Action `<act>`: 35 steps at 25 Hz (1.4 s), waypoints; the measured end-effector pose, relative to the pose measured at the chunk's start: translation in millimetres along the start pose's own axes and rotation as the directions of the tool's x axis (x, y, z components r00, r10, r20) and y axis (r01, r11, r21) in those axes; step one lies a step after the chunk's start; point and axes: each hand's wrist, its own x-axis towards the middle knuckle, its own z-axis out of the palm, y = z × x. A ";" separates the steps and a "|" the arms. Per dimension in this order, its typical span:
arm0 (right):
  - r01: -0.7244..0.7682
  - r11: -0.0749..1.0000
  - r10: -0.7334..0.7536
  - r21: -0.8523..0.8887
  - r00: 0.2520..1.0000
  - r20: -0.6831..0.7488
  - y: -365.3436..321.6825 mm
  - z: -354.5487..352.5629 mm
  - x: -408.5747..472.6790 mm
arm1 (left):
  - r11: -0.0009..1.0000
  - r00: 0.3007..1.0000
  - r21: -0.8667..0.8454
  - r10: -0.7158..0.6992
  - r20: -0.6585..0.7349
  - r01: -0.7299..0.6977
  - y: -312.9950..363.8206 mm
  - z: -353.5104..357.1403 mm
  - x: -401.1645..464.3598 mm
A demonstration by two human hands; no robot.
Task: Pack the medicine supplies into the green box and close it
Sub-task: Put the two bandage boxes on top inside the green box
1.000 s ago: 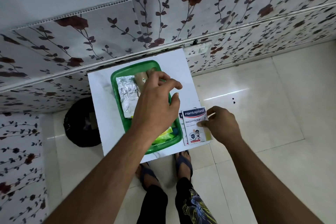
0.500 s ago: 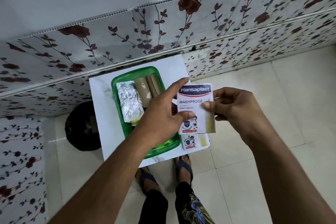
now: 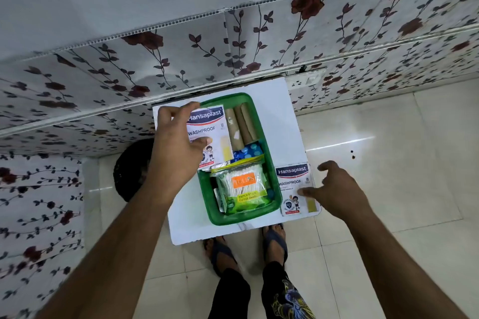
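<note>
While the left hand (image 3: 178,153) pinches a Hansaplast plaster packet (image 3: 207,134) over the far-left part of the green box (image 3: 269,168), beside the brown rolls (image 3: 241,127), packing is mid-step. Right hand (image 3: 337,189), fingers apart, touches the second Hansaplast packet (image 3: 293,184) on the worktop (image 3: 274,101), just right of the box. Next, likely: drop the held packet, grasp that one; no lid visible.

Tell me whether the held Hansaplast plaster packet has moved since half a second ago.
Yes. The white Hansaplast plaster packet in the left hand moved leftward, from beside the green plastic box to over it.
</note>
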 end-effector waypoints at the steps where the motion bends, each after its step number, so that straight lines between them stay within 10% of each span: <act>1: -0.003 1.000 0.002 -0.013 1.000 -0.012 0.2 3.7 -0.6 | 0.998 1.000 0.057 0.022 0.007 -0.022 -2.3 3.4 -0.3; 11: -0.023 1.000 0.024 0.004 0.986 -0.168 -9.4 3.5 -13.6 | 0.883 0.993 0.457 0.065 0.101 -0.105 -27.5 11.5 -10.6; 18: 0.211 0.872 -0.007 0.442 0.908 -0.420 -39.3 -63.8 -48.4 | 0.965 0.995 0.262 -0.019 0.102 -0.009 -29.6 11.2 -7.2; 22: 0.267 0.728 -0.215 0.632 0.963 -0.159 -92.2 -57.0 -72.4 | 0.996 1.000 -0.087 0.006 -0.023 -0.008 -32.6 2.1 -17.2; 26: 0.186 0.839 -0.246 0.511 0.968 0.051 -124.7 -4.6 -73.2 | 0.945 0.988 -0.310 -0.132 -0.077 0.102 -38.8 -2.5 -38.1; 30: 0.278 0.932 -0.270 0.232 0.960 -0.068 -128.2 16.6 -75.3 | 0.930 0.981 -0.328 -0.190 -0.043 0.166 -54.8 -0.2 -49.9; 35: 0.568 0.746 -0.658 -0.347 0.709 -0.253 -130.6 37.9 -92.9 | 0.905 0.966 -0.349 -0.260 0.004 0.246 -71.3 8.0 -53.3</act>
